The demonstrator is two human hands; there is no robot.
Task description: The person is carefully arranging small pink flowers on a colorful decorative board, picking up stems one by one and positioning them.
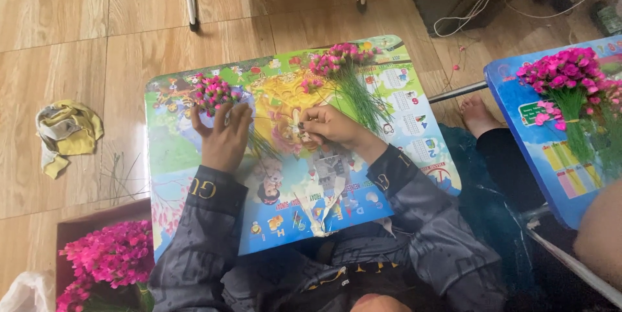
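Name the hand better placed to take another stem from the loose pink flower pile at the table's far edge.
Right, probably. The right hand lies just below the loose flower pile, fingers pinched on something small; the left hand already grips a pink bunch at the far-left side.

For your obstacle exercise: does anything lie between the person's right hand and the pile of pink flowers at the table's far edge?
Nothing visible does. The right hand rests just below the pile of pink flowers, already among its green stems.
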